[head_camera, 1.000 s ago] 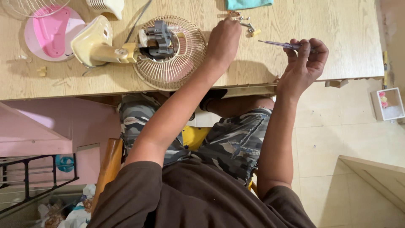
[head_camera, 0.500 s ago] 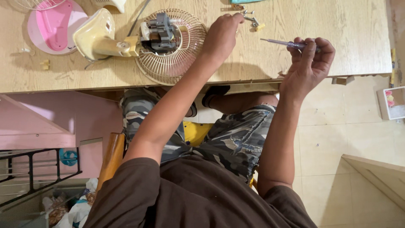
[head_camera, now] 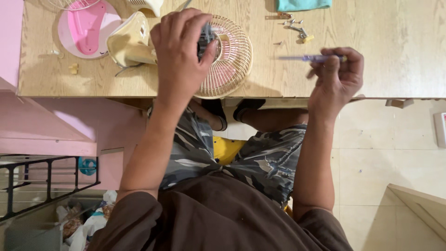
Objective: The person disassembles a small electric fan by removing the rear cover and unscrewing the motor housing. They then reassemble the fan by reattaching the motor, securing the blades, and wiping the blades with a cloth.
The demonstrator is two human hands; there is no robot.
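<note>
Pale wooden tabletop fills the upper view, and lying flat on it is the small cream-coloured desk fan, taken apart: its round wire rear guard faces up, thin cream spokes fanning out from the middle, a pinkish tint showing through them. At the hub sits the dark grey motor block, bare and uncovered. The fan's cream plastic stand sticks out to one side. The left hand comes down over the hub, fingers curled and thumb pressed against the motor block, gripping it. The right hand hovers just off the table's front edge, fingertips pinched around a slim screwdriver with a purple handle, its shaft level and pointing toward the fan. Beyond it, a scatter of small metal screws lies near a folded teal cloth. Farther off, a round pink plastic fan cover rests by the stand.
</note>
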